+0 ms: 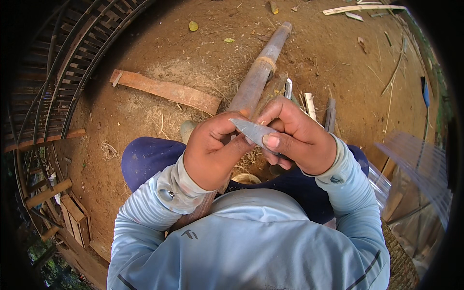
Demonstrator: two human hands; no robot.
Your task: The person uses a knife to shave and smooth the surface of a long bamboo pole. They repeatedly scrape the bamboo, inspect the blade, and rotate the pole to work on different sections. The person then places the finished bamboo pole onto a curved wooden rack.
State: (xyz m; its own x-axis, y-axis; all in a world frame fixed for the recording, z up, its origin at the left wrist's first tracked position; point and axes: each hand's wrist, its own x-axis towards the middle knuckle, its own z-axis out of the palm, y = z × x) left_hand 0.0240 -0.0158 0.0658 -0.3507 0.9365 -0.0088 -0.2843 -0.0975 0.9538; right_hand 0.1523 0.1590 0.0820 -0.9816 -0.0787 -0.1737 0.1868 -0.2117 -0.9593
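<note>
A grey, pointed knife blade (253, 130) lies between my hands in front of my chest, its tip toward the left. My right hand (299, 140) is closed on it, thumb pressed flat on the wide end. My left hand (212, 150) is closed too, its thumb against the blade's lower edge; whatever its curled fingers hold is hidden. No knife handle shows. Beyond my hands a bamboo pole (261, 75) slants away to the upper right. Under my left forearm a brown, rounded length (199, 211) appears, roughly in line with the pole; I cannot tell if they join.
On the dirt ground lies a curved brown slat (164, 91), left of the pole. Split pale pieces (310, 106) are to the right of my hands. A slatted bamboo structure (72, 63) fills the upper left; clear plastic sheeting (420, 164) hangs at the right.
</note>
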